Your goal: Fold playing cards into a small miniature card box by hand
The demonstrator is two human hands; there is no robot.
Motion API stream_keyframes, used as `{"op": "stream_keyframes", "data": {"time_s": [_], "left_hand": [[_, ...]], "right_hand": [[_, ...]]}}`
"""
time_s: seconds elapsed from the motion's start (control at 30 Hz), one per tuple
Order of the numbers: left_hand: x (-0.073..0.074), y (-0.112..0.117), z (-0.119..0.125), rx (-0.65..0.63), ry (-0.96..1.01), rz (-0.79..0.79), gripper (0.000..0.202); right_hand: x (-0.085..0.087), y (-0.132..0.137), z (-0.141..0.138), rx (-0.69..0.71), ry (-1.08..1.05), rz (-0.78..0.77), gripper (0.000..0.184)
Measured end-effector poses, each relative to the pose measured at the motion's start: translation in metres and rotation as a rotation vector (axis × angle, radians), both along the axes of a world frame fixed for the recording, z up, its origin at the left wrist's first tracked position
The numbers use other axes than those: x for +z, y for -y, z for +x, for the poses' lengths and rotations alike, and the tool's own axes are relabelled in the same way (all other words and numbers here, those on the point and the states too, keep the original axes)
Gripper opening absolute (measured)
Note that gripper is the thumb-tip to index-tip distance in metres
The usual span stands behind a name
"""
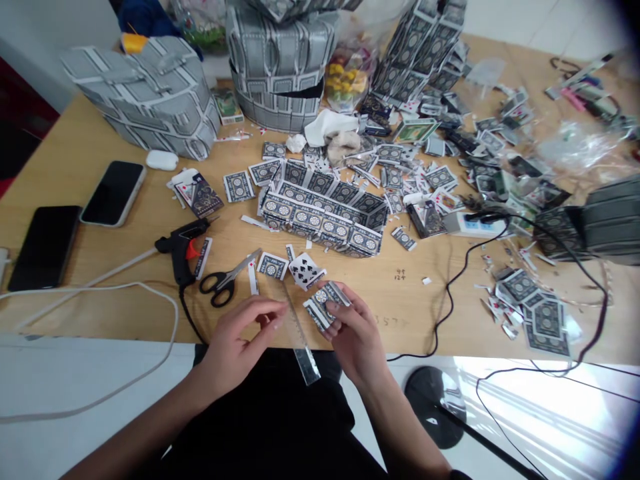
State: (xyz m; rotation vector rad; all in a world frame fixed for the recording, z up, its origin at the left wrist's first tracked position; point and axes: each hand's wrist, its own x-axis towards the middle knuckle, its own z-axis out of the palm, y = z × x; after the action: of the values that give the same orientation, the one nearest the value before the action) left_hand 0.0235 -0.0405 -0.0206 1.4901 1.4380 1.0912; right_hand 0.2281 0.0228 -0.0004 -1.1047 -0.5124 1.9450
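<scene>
My right hand [357,330] grips a folded playing card [320,308], its dark patterned back facing up and my thumb lying across it. My left hand [245,343] is curled, thumb and index fingertips drawn close together beside a clear ruler [305,363]. Whether anything is pinched there is too small to tell. The ruler sticks out past the table's front edge. Just beyond my hands lie a spade card [305,270] and a face-down card [273,265]. Black-handled scissors [220,285] rest left of them, partly opened. Farther back stands a long open box woven from folded cards [323,217].
A glue gun [183,250], a black phone [46,247] and another phone [114,193] lie left. Woven grey bags [150,100] stand behind. Card scraps cover the back right, near a power strip [475,225]. A black cable [453,293] crosses the right side.
</scene>
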Motion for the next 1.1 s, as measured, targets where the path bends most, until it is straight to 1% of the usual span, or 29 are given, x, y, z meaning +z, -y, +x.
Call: {"op": "stream_keyframes", "data": {"time_s": [0.07,0.2,0.27,0.33,0.37,0.4,0.5,0.53,0.6,0.77,0.87,1.0,1.03,1.07,1.1], "left_hand": [[0.001,-0.001,0.003,-0.013,-0.006,-0.007,0.029],[0.002,-0.007,0.011,-0.053,0.0,-0.038,0.053],[0.002,-0.012,0.016,-0.09,0.052,-0.1,0.063],[0.004,-0.017,0.021,-0.149,0.157,-0.177,0.069],[0.005,-0.018,0.022,-0.184,0.222,-0.216,0.067],[0.006,-0.02,0.024,-0.216,0.282,-0.253,0.06],[0.011,-0.021,0.024,-0.256,0.37,-0.342,0.022],[0.012,-0.021,0.022,-0.249,0.369,-0.359,0.021],[0.013,-0.019,0.018,-0.22,0.344,-0.357,0.028],[0.012,-0.009,0.007,-0.135,0.294,-0.283,0.033],[0.012,-0.005,0.0,-0.066,0.33,-0.271,0.031],[0.016,0.0,-0.016,0.024,0.426,-0.185,0.025],[0.017,0.001,-0.021,0.015,0.45,-0.178,0.025],[0.018,0.003,-0.025,-0.025,0.463,-0.197,0.027],[0.019,0.005,-0.028,-0.105,0.451,-0.248,0.03]], "right_hand": [[0.001,0.0,0.0,0.016,-0.015,-0.024,0.026],[0.003,0.0,0.0,0.087,-0.085,-0.073,0.03],[0.002,0.0,0.001,0.117,-0.131,-0.095,0.03],[0.002,-0.001,0.003,0.125,-0.17,-0.115,0.024],[0.002,-0.001,0.005,0.123,-0.185,-0.121,0.022],[0.002,-0.001,0.006,0.118,-0.196,-0.126,0.02],[0.002,-0.002,0.009,0.107,-0.203,-0.143,0.026],[0.002,-0.002,0.01,0.104,-0.197,-0.149,0.028],[0.002,-0.002,0.012,0.097,-0.184,-0.16,0.029],[0.0,-0.004,0.011,0.089,-0.172,-0.165,0.028],[-0.001,-0.003,0.009,0.093,-0.173,-0.143,0.027],[-0.001,-0.002,0.007,0.079,-0.15,-0.112,0.03],[-0.001,-0.002,0.007,0.062,-0.133,-0.111,0.029],[-0.001,-0.003,0.006,0.04,-0.112,-0.11,0.028],[-0.002,-0.003,0.006,0.014,-0.09,-0.105,0.026]]}}
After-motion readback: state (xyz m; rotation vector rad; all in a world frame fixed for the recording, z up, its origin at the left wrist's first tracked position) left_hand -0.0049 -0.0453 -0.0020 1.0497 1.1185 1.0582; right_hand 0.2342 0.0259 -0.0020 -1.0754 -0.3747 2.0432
